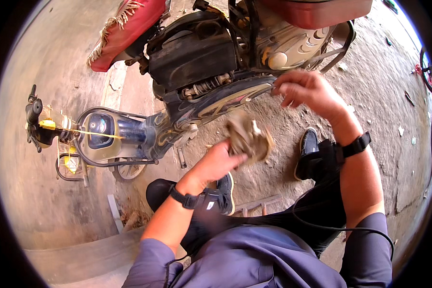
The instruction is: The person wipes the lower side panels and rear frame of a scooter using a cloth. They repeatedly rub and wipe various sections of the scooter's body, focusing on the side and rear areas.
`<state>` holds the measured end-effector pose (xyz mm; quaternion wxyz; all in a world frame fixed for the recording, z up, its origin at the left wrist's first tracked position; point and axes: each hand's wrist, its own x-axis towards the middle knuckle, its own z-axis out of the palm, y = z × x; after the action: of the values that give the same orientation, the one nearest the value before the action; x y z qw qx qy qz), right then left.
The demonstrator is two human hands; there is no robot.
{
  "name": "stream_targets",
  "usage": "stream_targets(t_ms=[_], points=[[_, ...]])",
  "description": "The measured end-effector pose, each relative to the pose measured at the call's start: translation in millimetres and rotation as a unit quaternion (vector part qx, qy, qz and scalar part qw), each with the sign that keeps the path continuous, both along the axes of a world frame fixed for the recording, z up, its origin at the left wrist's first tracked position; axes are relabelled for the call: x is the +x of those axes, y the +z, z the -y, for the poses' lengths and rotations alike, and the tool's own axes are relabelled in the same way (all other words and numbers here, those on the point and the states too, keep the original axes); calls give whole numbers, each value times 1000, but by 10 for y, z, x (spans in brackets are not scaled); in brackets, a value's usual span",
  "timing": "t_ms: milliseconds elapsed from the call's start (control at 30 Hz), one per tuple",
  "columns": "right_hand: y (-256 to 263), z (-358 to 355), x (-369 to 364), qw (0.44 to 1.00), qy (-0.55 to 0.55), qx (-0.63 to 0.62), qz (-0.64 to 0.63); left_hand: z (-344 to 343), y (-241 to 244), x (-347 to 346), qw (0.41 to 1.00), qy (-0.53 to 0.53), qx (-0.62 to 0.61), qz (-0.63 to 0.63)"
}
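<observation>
My left hand (219, 158) grips a crumpled brownish rag (250, 138), blurred by motion, above the ground. My right hand (307, 90) hangs in the air near the rear end of the scooter's side cover (234, 102), its fingers loosely bent and apart, with nothing visible in them. Whether the fingertips touch the cover cannot be told. Before me stands a dusty scooter (158, 133) with pedals, its black box (192, 54) under the raised seat exposed. A coil-spring shock absorber (207, 85) sits just below that box.
The red fringed seat cover (136, 32) is tipped up at the top. A red rear box (309, 14) overhangs the scooter's tail. A pedal crank (181, 156) juts out towards me. Wooden slats (259, 205) lie between my feet, and a black cable (331, 227) runs across my lap.
</observation>
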<state>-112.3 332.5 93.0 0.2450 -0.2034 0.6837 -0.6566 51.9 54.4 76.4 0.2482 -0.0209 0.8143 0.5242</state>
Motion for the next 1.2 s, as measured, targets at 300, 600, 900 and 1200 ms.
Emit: stream_targets(t_ms=[300,600,900,1200], points=[[-53,-338,-209,965,-249,-70,46,-470,756,-334,879,-450,144,-56],[-35,-256,-128,979,-203,-31,13,1014,-808,-9,873,-67,-470,-110],[12,-349,-176,971,-237,-33,6,-152,713,-384,915,-378,-51,-129],[72,-357,-176,964,-261,-42,14,1193,-555,-563,829,-76,-545,-100]])
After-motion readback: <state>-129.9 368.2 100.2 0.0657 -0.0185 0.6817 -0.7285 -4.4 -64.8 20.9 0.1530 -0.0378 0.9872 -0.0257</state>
